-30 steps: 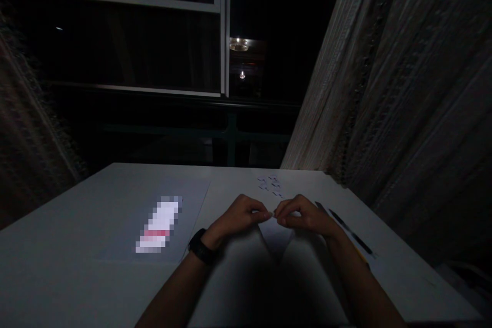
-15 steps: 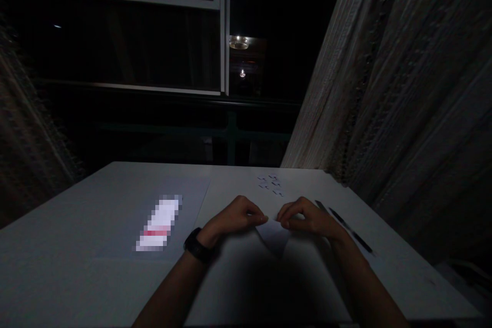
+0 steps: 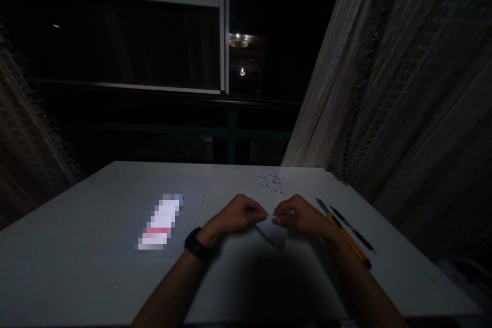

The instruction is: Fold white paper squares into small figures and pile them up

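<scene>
Both hands meet over the middle of a white table in dim light. My left hand, with a dark watch on the wrist, pinches the upper edge of a small white paper piece. My right hand pinches the same edge from the right, fingertips almost touching those of the left. The paper hangs down between the hands as a pointed flap. Several tiny paper bits lie on the table just beyond the hands.
A yellow utility knife and a dark pen lie to the right of my right hand. A pixelated white and red item rests on a large paper sheet at left. Curtain at right, dark window behind.
The hands have drawn closer together and the paper flap between them looks smaller. The right forearm has shifted and the yellow knife now shows.
</scene>
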The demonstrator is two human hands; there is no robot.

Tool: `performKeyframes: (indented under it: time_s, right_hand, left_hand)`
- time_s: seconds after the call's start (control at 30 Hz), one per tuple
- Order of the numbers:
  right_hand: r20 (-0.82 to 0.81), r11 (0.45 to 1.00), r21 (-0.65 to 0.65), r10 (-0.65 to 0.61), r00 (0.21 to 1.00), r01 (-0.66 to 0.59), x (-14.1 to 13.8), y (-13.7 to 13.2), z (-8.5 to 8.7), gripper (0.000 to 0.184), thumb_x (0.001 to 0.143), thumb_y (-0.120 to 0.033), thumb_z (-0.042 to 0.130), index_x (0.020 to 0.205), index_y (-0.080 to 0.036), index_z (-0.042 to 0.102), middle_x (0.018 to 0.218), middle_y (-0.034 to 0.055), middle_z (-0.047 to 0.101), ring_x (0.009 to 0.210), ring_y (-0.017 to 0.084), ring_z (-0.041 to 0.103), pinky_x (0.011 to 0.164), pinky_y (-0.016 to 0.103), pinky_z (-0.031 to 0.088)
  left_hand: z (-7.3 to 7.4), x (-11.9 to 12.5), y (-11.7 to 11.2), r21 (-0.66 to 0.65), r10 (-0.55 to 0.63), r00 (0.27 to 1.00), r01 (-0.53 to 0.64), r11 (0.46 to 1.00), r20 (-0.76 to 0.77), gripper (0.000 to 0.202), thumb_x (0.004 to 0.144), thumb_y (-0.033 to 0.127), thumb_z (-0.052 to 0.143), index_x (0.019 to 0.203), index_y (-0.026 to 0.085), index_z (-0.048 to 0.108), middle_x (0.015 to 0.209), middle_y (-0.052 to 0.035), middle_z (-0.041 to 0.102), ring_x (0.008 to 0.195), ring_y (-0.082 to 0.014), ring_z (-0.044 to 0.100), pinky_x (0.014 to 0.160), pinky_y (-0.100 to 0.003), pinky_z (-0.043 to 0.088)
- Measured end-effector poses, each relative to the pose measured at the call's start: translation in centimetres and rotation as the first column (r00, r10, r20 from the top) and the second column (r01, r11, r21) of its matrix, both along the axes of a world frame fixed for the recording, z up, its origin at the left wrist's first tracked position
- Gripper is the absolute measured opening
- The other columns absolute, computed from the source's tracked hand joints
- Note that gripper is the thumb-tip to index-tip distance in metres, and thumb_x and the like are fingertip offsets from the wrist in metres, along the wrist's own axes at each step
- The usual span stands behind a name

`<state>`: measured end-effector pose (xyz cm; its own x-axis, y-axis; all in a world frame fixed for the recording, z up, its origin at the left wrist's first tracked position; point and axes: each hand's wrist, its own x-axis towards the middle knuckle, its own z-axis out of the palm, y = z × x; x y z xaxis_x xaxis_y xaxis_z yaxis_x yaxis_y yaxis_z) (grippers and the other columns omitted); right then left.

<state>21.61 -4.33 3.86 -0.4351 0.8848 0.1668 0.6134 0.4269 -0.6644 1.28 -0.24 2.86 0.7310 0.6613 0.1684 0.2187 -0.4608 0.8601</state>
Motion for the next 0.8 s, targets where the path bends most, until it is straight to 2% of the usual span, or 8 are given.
performKeyframes:
  time_s: [0.3, 0.47, 0.53, 0.63, 0.7, 0.73, 0.8]
  right_hand:
    - [-0.05, 0.993, -0.074, 0.092, 0.995, -0.095, 1.0, 0.0, 0.2, 0.02, 0.069, -0.034, 0.065, 0.07, -0.014, 0.07, 0.068, 0.0037, 0.067, 0.064, 0.016, 0.059, 0.06, 0.024, 0.043]
    - [-0.065, 0.995, -0.068, 0.069, 0.996, -0.073, 2.4, 0.0, 0.8, 0.021, 0.067, -0.034, 0.066, 0.068, -0.014, 0.07, 0.066, 0.0042, 0.067, 0.064, 0.016, 0.06, 0.06, 0.024, 0.043]
    - [-0.089, 0.995, -0.072, 0.057, 0.994, -0.064, 2.9, 0.0, 0.9, 0.021, 0.066, -0.034, 0.066, 0.065, -0.014, 0.07, 0.065, 0.0044, 0.067, 0.063, 0.016, 0.06, 0.06, 0.024, 0.044]
    - [-0.142, 0.996, 0.006, -0.086, 0.986, 0.087, 2.9, 0.1, 0.8, 0.02, 0.067, -0.033, 0.065, 0.063, -0.014, 0.069, 0.065, 0.0049, 0.068, 0.063, 0.017, 0.061, 0.061, 0.025, 0.044]
    - [-0.174, 0.959, 0.118, -0.234, 0.956, 0.256, 2.0, 0.3, 0.6, 0.019, 0.069, -0.033, 0.062, 0.064, -0.015, 0.069, 0.066, 0.005, 0.068, 0.063, 0.018, 0.062, 0.063, 0.027, 0.044]
    - [-0.185, 0.931, 0.174, -0.288, 0.94, 0.319, 1.4, 0.5, 0.5, 0.019, 0.071, -0.032, 0.061, 0.065, -0.016, 0.069, 0.066, 0.005, 0.068, 0.064, 0.018, 0.062, 0.063, 0.027, 0.043]
    - [-0.189, 0.913, 0.238, -0.289, 0.938, 0.33, -0.1, 0.9, 0.4, 0.017, 0.071, -0.031, 0.061, 0.065, -0.017, 0.069, 0.066, 0.0045, 0.069, 0.065, 0.019, 0.063, 0.065, 0.027, 0.044]
  left_hand:
    - [0.8, -0.7, -0.5, 0.017, -0.078, 0.996, 0.079, 0.997, -0.037, 0.022, 0.073, 0.027, 0.054, 0.078, 0.011, 0.069, 0.072, -0.0053, 0.067, 0.067, -0.0147, 0.058, 0.061, -0.022, 0.041]
    - [1.9, -2.2, 0.0, 0.005, -0.061, 0.995, 0.062, 0.998, -0.075, 0.021, 0.073, 0.026, 0.054, 0.076, 0.012, 0.069, 0.071, -0.0048, 0.068, 0.067, -0.0138, 0.059, 0.063, -0.022, 0.043]
    - [2.2, -3.1, 0.5, 0.001, -0.012, 0.996, 0.012, 1.0, -0.086, 0.021, 0.073, 0.027, 0.055, 0.075, 0.012, 0.07, 0.07, -0.0053, 0.068, 0.066, -0.014, 0.059, 0.064, -0.023, 0.043]
    - [2.0, -3.5, 1.3, -0.025, 0.134, 0.991, -0.133, 0.991, 0.005, 0.023, 0.072, 0.03, 0.057, 0.074, 0.011, 0.069, 0.074, -0.0073, 0.069, 0.072, -0.017, 0.061, 0.07, -0.027, 0.045]
    - [1.4, -2.7, 1.4, -0.079, 0.254, 0.962, -0.247, 0.966, 0.1, 0.025, 0.07, 0.033, 0.058, 0.071, 0.011, 0.069, 0.075, -0.0089, 0.069, 0.074, -0.0186, 0.061, 0.072, -0.029, 0.045]
    - [1.0, -1.9, 1.3, -0.136, 0.274, 0.95, -0.254, 0.957, 0.151, 0.027, 0.07, 0.035, 0.059, 0.074, 0.011, 0.069, 0.079, -0.0093, 0.069, 0.075, -0.0189, 0.061, 0.072, -0.029, 0.045]
    - [0.2, -0.2, 1.1, -0.26, 0.267, 0.914, -0.19, 0.947, 0.304, 0.033, 0.068, 0.037, 0.062, 0.091, 0.013, 0.067, 0.087, -0.0088, 0.068, 0.079, -0.0188, 0.061, 0.071, -0.029, 0.045]
